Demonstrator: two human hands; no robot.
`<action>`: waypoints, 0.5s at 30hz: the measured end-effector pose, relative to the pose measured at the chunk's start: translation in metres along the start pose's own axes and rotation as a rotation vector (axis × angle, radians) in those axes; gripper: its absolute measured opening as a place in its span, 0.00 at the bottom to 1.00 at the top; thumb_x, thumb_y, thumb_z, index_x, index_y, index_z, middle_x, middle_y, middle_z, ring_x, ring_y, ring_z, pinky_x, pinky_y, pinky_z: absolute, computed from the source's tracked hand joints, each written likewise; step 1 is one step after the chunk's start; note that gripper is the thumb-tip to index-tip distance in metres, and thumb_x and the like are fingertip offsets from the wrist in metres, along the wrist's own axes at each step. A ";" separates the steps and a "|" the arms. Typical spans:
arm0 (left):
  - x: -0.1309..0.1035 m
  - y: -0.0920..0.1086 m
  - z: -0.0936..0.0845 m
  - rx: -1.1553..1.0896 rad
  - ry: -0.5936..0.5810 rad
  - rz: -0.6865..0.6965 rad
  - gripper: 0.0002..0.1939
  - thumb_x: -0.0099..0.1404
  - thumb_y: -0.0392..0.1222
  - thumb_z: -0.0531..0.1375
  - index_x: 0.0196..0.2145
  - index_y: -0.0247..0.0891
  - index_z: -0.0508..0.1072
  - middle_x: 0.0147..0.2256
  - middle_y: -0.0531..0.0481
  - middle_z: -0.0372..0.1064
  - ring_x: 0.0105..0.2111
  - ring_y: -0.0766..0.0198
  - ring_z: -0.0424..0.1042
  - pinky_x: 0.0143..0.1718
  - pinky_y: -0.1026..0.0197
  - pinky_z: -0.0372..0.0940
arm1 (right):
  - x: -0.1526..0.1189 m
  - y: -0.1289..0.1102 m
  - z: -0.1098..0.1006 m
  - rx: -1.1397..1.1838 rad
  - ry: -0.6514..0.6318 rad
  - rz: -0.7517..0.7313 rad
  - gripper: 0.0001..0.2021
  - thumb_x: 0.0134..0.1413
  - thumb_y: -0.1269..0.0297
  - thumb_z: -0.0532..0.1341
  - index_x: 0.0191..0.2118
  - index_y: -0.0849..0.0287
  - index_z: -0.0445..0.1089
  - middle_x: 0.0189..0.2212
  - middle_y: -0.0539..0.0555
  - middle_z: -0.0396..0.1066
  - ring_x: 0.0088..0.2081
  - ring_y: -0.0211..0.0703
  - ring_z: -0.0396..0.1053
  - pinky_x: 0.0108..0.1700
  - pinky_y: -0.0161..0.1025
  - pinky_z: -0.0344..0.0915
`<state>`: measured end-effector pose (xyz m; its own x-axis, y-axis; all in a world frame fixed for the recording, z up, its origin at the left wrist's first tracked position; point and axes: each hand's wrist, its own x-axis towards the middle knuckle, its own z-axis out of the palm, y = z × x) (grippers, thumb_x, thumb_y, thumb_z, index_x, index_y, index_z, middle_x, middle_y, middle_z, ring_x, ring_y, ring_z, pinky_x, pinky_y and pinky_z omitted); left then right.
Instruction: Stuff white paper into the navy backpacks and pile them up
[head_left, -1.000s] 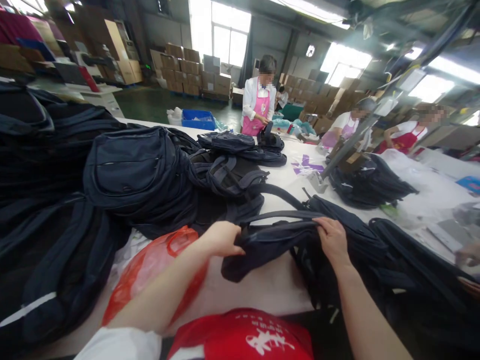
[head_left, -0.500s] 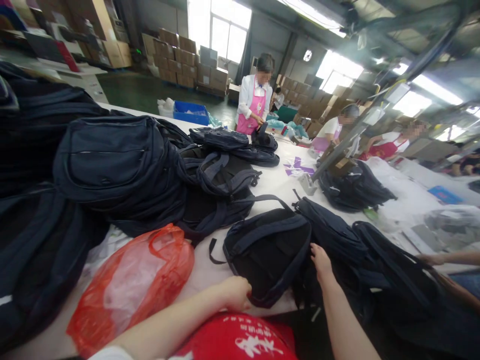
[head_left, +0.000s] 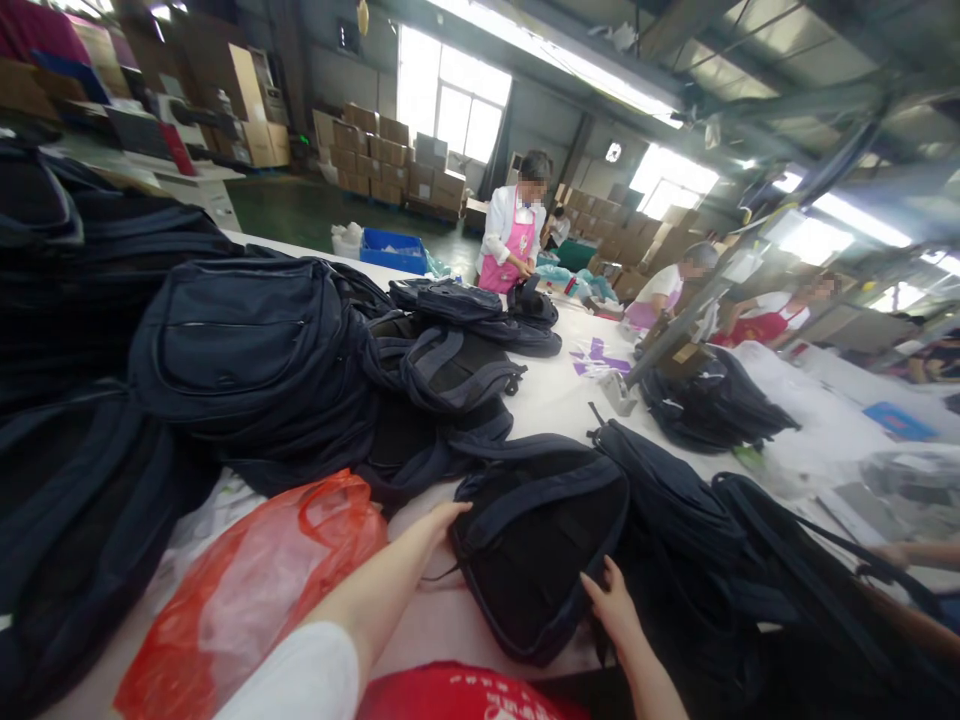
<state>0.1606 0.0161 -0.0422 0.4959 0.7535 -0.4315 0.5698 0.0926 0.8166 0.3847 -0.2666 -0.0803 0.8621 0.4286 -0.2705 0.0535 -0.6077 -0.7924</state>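
Observation:
A dark navy backpack (head_left: 536,560) lies on the white table in front of me, its black back panel and straps facing up. My left hand (head_left: 452,512) is at the backpack's upper left edge; its fingers are partly hidden there, and whether they grip is unclear. At the lower right edge is my right hand (head_left: 609,598), thumb and fingers spread apart beside the fabric. A red plastic bag (head_left: 262,590) rests to the left of the backpack.
Piled navy backpacks (head_left: 240,340) fill the left side, and more backpacks (head_left: 675,490) lie close on the right. A metal pole (head_left: 675,325) rises from the table (head_left: 536,385). People in aprons work beyond, and another person's arm (head_left: 919,553) shows at the right edge.
My left hand has moved up from the backpack's bottom to its upper left edge. My right hand has come down along the right side, its fingers now spread. The backpack sits slightly lower in view.

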 end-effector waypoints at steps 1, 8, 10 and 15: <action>0.000 0.003 0.001 0.001 -0.011 0.000 0.08 0.58 0.39 0.64 0.34 0.31 0.77 0.30 0.43 0.78 0.33 0.55 0.76 0.35 0.60 0.69 | -0.003 0.003 0.003 0.023 -0.002 -0.006 0.51 0.34 0.41 0.65 0.63 0.63 0.53 0.52 0.67 0.70 0.49 0.60 0.73 0.51 0.51 0.69; -0.044 0.040 -0.027 0.109 0.116 0.335 0.12 0.60 0.43 0.62 0.42 0.39 0.76 0.41 0.48 0.77 0.43 0.55 0.75 0.44 0.59 0.66 | -0.029 0.001 0.033 0.214 -0.020 0.019 0.38 0.32 0.38 0.62 0.49 0.57 0.67 0.38 0.59 0.77 0.38 0.58 0.77 0.38 0.51 0.73; -0.072 0.043 -0.039 0.285 0.243 0.506 0.14 0.60 0.44 0.61 0.44 0.43 0.75 0.43 0.49 0.76 0.44 0.54 0.74 0.46 0.57 0.65 | -0.029 -0.011 0.036 0.267 -0.003 0.031 0.31 0.31 0.37 0.63 0.39 0.58 0.71 0.31 0.58 0.77 0.31 0.56 0.77 0.32 0.49 0.72; -0.118 0.025 -0.051 0.668 0.188 0.524 0.22 0.55 0.34 0.59 0.49 0.42 0.72 0.46 0.47 0.73 0.41 0.53 0.75 0.40 0.56 0.66 | -0.001 -0.060 -0.004 0.405 0.231 -0.038 0.30 0.36 0.33 0.60 0.30 0.58 0.70 0.27 0.57 0.75 0.31 0.51 0.75 0.31 0.44 0.71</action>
<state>0.0830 -0.0371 0.0487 0.7191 0.6926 0.0562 0.5927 -0.6536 0.4706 0.3823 -0.2333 -0.0305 0.9555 0.2574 -0.1442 -0.0739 -0.2644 -0.9616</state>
